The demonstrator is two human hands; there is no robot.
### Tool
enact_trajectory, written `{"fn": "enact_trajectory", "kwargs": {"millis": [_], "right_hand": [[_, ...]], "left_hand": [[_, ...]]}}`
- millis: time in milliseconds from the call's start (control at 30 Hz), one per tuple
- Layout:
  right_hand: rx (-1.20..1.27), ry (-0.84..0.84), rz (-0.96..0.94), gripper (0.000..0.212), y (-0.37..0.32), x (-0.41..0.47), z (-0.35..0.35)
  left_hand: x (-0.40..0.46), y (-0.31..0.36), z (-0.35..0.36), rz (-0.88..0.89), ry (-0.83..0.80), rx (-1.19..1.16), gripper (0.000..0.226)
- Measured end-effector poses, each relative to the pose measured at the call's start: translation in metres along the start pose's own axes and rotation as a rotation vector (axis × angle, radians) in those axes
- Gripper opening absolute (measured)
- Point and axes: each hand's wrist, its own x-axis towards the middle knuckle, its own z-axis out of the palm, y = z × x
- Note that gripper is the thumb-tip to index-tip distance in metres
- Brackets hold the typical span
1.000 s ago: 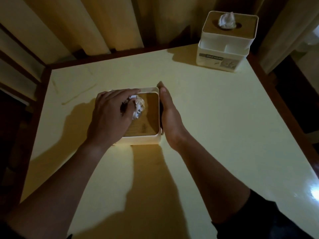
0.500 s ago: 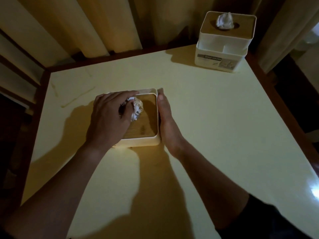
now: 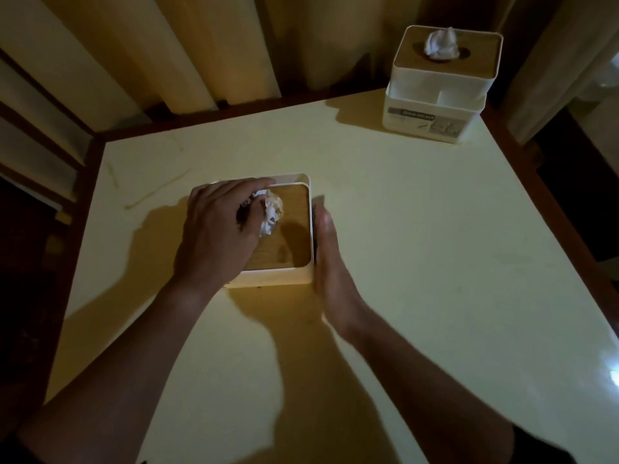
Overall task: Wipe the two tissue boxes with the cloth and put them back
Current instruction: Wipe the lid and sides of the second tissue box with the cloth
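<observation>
- A near box (image 3: pixel 294 229) sits on the pale table (image 3: pixel 418 262), a little left of frame centre; it is white with a wooden lid.
- The left hand (image 3: pixel 216 236) lies palm-down over the left half of that lid, fingers close together and curled over something dark at the lid's slot; whether that is the cloth I cannot tell.
- A crumpled white tissue (image 3: pixel 273 212) pokes up just right of the left fingertips, touching them.
- The right hand (image 3: pixel 330 262) stands on edge flat against the box's right wall, fingers straight and pressed together, pointing to the top of the frame.
- Whether the right hand holds anything against the wall is hidden.
- A far box (image 3: pixel 438 92) stands in the upper right of the frame at the table's back corner, well apart from both hands.
- It is white too, with a wooden lid, a white tissue tuft (image 3: pixel 441 45) rising from its slot and a label on its front base.
- Pale curtains (image 3: pixel 201 51) hang behind the table across the top of the frame.
- Both forearms reach in from the bottom edge, casting shadows on the table.
</observation>
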Motion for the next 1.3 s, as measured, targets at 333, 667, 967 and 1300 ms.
{"fn": "enact_trajectory", "kwargs": {"millis": [333,667,967,1300], "right_hand": [[0.149,0.006,-0.050,0.068,-0.018,-0.016,-0.002],[0.259,0.101,0.013,0.064,-0.011,-0.020,-0.010],[0.305,0.121,-0.005,0.073,-0.022,0.003,-0.019],[-0.056,0.053,-0.259,0.073,-0.026,-0.049,0.049]], "left_hand": [[0.001,0.002,0.001,-0.077,0.019,0.003,0.032],[0.015,0.037,0.015,-0.689,0.257,0.014,0.036],[0.011,-0.003,-0.012,-0.351,0.000,0.027,0.025],[0.012,0.000,0.000,-0.405,-0.001,-0.158,0.025]]}}
